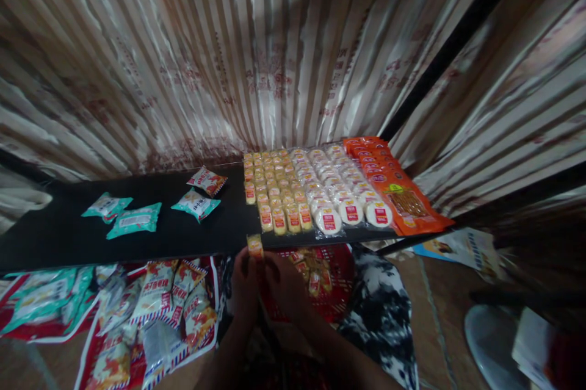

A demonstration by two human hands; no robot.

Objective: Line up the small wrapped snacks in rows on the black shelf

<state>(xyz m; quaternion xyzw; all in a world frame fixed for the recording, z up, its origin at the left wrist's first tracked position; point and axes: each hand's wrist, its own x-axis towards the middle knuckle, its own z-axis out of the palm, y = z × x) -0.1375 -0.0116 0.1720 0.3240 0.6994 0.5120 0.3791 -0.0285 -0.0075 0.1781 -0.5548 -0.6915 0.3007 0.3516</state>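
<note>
My left hand and my right hand meet just below the front edge of a black shelf. Together they pinch a small yellow snack packet held upright. On the shelf above lie rows of the same small yellow packets, then round white cakes with red labels, then overlapping orange packets at the right end. A red basket with more small packets sits under my hands.
Teal snack bags and a red-and-white bag lie loose on the shelf's left part. A heap of snack bags fills the floor at the lower left. Striped foil-like sheeting forms the back wall. A white fan base stands at the lower right.
</note>
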